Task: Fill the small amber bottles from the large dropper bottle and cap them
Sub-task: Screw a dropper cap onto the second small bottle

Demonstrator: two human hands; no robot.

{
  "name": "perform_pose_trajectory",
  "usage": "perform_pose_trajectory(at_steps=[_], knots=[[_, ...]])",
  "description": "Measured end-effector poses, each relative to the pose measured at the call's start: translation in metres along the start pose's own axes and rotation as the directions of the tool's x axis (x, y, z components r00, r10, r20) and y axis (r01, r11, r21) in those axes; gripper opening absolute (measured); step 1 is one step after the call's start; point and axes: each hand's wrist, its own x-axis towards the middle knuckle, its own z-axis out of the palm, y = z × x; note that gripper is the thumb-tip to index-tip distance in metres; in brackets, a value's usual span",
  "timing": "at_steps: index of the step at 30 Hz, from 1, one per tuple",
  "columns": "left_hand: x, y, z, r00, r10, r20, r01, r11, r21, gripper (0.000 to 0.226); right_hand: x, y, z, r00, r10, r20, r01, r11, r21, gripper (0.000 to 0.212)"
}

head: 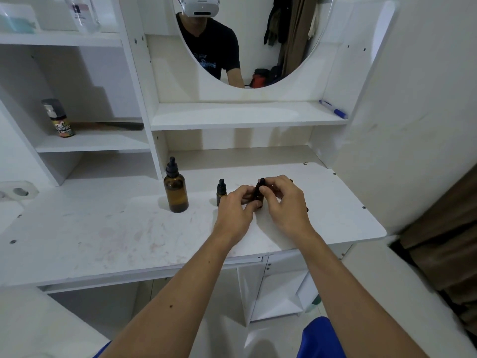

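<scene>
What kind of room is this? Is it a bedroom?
Probably a bedroom or dressing corner. There is a white vanity desk with a round mirror, the mirror reflects hanging clothes, and a small spray bottle stands on a side shelf.

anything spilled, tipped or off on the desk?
No spill or tipped bottle visible. The large dropper bottle and one capped small bottle stand upright. Left hand and right hand hold another small bottle. Only oddity: faint reddish smudges on the desk, looking like dry stains.
</scene>
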Motion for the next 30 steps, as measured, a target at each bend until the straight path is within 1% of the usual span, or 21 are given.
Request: perform_pose_trajectory(at_steps=[2,4,6,9,11,14,16,17,19,21,22,25,27,29,30], knots=[[0.0,0.001,0.0,1.0,-0.002,0.0,0.002,1.0,0.001,0.024,0.003,0.003,-0.001,0.998,-0.043,0.038,0.045,0.998,-0.043,0.018],[0.0,0.001,0.0,1.0,-0.005,0.004,0.005,1.0,0.006,0.024,0.005,0.004,-0.003,0.996,-0.047,0.076,0.052,0.997,-0.058,0.022],[0.0,0.0,0.0,1.0,-0.009,0.007,0.009,1.0,0.006,0.024,0.007,0.005,-0.005,0.995,-0.034,0.092,0.038,0.998,-0.047,0.021],[-0.001,0.002,-0.001,1.0,-0.012,0.007,0.012,1.0,-0.004,0.022,0.007,0.004,-0.005,0.996,0.054,0.068,-0.055,0.998,0.015,0.012],[-0.001,0.002,-0.001,1.0,-0.01,0.004,0.01,1.0,-0.002,0.022,0.004,0.005,-0.003,0.994,0.103,0.047,-0.105,0.993,0.056,0.018],[-0.001,0.003,-0.001,1.0,-0.002,0.007,0.002,1.0,0.008,0.023,-0.003,0.003,-0.003,0.996,0.088,0.022,-0.09,0.99,0.109,0.025],[-0.001,0.003,-0.001,1.0,-0.001,0.01,0.001,1.0,0.015,0.023,-0.005,0.003,-0.002,0.999,0.045,0.005,-0.046,0.995,0.091,0.02],[-0.002,0.003,-0.001,1.0,0.0,0.01,0.0,1.0,0.016,0.023,-0.004,0.003,-0.001,0.999,0.048,-0.006,-0.047,0.995,0.086,0.018],[-0.002,0.003,-0.001,1.0,0.001,0.008,-0.001,1.0,0.014,0.022,-0.004,0.002,0.002,0.994,0.111,-0.023,-0.108,0.987,0.119,0.018],[-0.003,0.003,-0.001,1.0,0.003,0.005,-0.003,1.0,0.018,0.023,-0.004,0.001,0.004,0.986,0.165,-0.037,-0.158,0.977,0.146,0.027],[-0.003,0.004,-0.001,1.0,0.005,0.001,-0.005,1.0,0.019,0.022,-0.005,0.001,0.005,0.985,0.166,-0.046,-0.158,0.977,0.147,0.028],[-0.003,0.005,-0.001,1.0,0.005,-0.011,-0.005,0.999,0.032,0.023,-0.008,0.0,0.007,0.992,0.102,-0.069,-0.093,0.987,0.134,0.019],[-0.003,0.004,-0.001,1.0,0.001,-0.016,0.0,0.999,0.032,0.023,-0.007,-0.001,0.008,0.991,0.12,-0.066,-0.11,0.984,0.14,0.015],[-0.002,0.002,0.0,1.0,-0.003,-0.021,0.003,1.0,0.029,0.022,-0.006,-0.002,0.01,0.984,0.162,-0.073,-0.149,0.975,0.162,0.021],[-0.002,0.002,0.0,1.0,-0.003,-0.024,0.004,0.999,0.033,0.022,-0.005,-0.001,0.01,0.985,0.156,-0.072,-0.143,0.977,0.157,0.019]])
